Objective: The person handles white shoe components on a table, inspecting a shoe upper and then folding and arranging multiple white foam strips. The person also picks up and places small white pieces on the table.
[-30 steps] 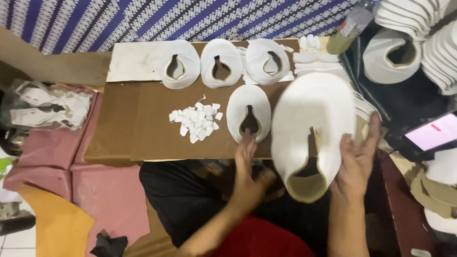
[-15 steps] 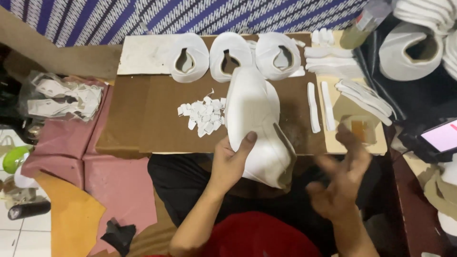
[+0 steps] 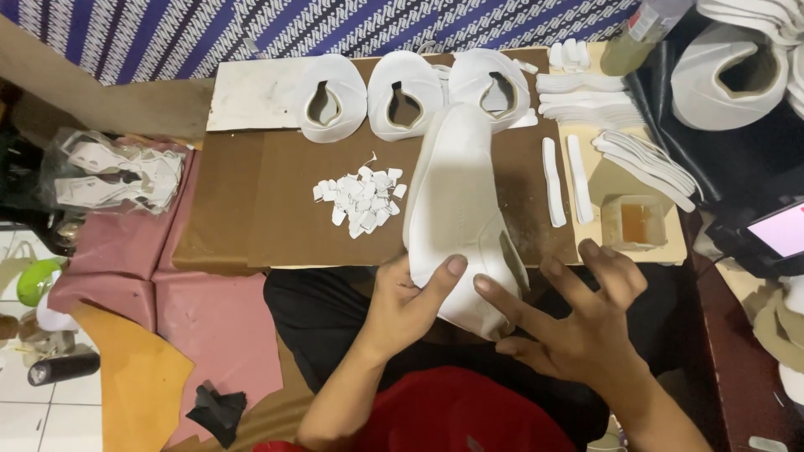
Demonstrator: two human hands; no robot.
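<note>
Head view shows the left hand [image 3: 410, 305] gripping a folded white shoe upper [image 3: 456, 209], right hand [image 3: 578, 322] spread open beside it, three uppers [image 3: 402, 92] already laid far across the desk [image 3: 285, 218].

clear plastic bag [image 3: 113, 180]: far left | lit pink-white screen [image 3: 779, 230]: right edge

the white shoe upper [image 3: 456, 209] is a long, flattened piece of smooth white material with faint stitch lines running across it and a darker inner lining showing along its right edge. it lies lengthwise, far end over the brown counter [image 3: 276, 218] and just below a row of three smaller white uppers, near end hanging past the counter's front edge. that near end is pinched at its left side, a thumb lying on top.
</note>
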